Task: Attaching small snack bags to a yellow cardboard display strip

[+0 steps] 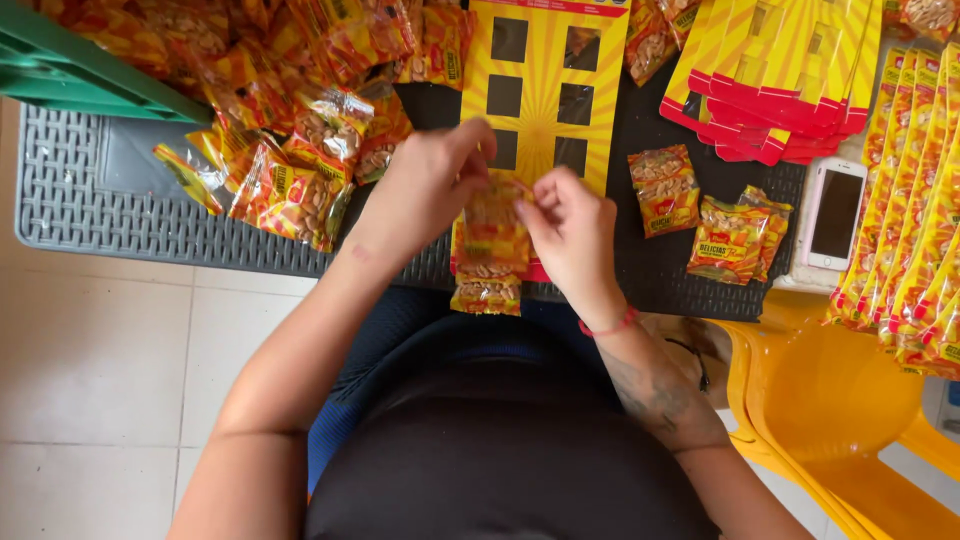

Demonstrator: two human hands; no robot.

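Snack packets (489, 250) hang in a short strip between both hands, over the near edge of the grey surface (80, 200). The left hand (425, 185) pinches the strip's top from one side; the right hand (570, 235) closes its fingertips on the same top edge from the other. Just beyond the grip lies a yellow card with square holes (545, 85). Left of the grip sits a loose heap of packets (290, 170); right of it lie a few single packets (665, 190) and a phone (835, 213). The lowest packet dangles past the edge, so a slack pinch could likely let the strip fall onto the lap.
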